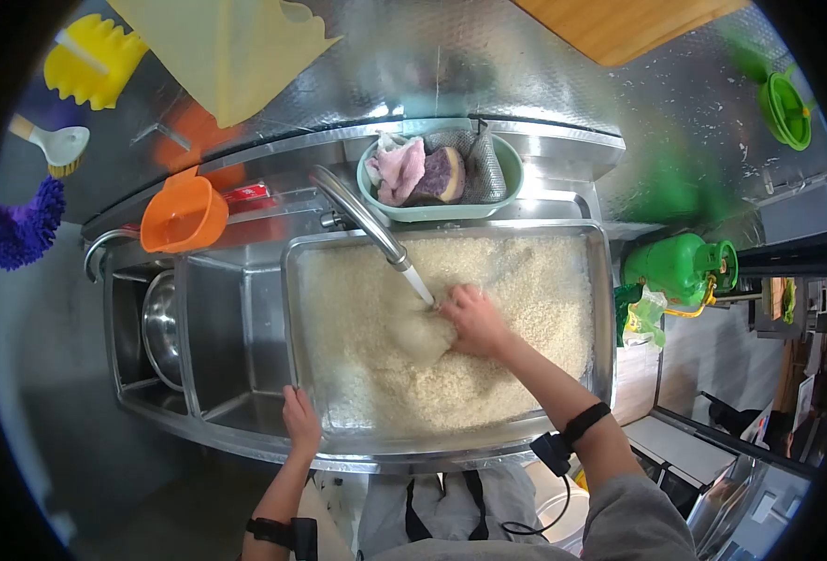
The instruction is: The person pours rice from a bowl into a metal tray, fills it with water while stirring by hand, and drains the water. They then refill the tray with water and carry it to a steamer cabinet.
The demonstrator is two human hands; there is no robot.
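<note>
A large shallow metal tray (603,309) holds pale rice (526,383) in cloudy water. From the faucet (369,220) a stream of water runs into the tray, left of my right hand. My right hand (474,323) is in the rice near the middle, its fingers curled into the grains and partly hidden. My left hand (301,423) is closed around the tray's left rim near the front corner.
The tray sits over the sink (245,346), whose left basins show, one with a metal bowl (161,327). Behind stand a light green basin (432,213) with cloths and a sponge (449,178), and an orange scoop (185,217). A green gas cylinder (666,266) is at right.
</note>
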